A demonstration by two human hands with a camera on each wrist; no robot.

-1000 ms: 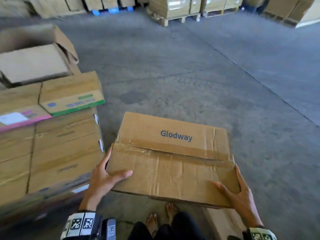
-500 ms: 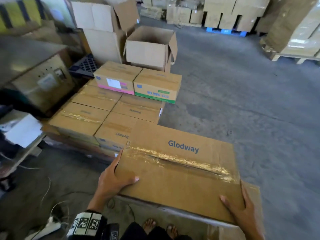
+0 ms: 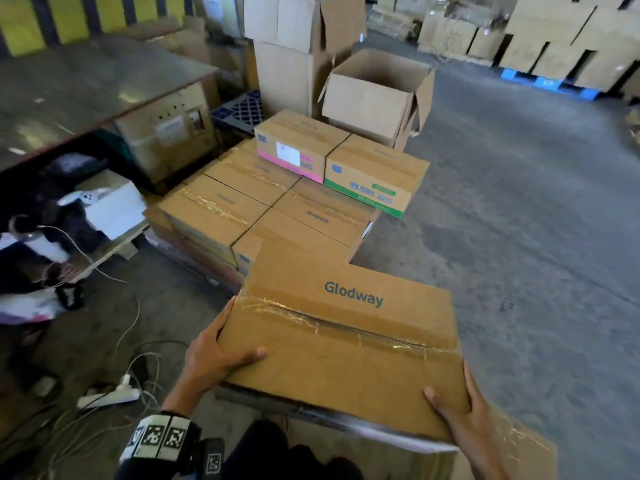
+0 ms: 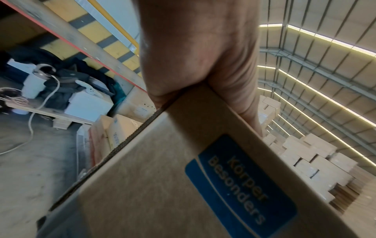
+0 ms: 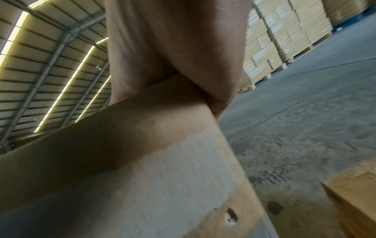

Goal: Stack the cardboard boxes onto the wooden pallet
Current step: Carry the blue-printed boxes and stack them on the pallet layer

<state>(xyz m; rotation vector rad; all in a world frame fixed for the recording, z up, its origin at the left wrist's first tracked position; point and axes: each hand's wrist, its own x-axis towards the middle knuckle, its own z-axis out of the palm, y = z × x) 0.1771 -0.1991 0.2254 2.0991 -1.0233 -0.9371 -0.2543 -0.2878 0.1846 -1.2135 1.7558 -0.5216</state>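
Left hand (image 3: 211,358) and right hand (image 3: 464,410) clasp the box (image 3: 339,341) by its near corners; it could slip landing on the far stack (image 3: 263,206), knocking 1 loose.

Left wrist band (image 3: 157,438): black strap with white squares printed in black marker patterns. Just beside it, a black camera block (image 3: 211,460) carrying another small marker. Dark trousers (image 3: 277,455). Both hands bare, no sleeves.

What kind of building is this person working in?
Most likely a warehouse: stacks of cardboard boxes on pallets stand along the far side, the floor is bare concrete, and a high arched metal roof shows overhead.
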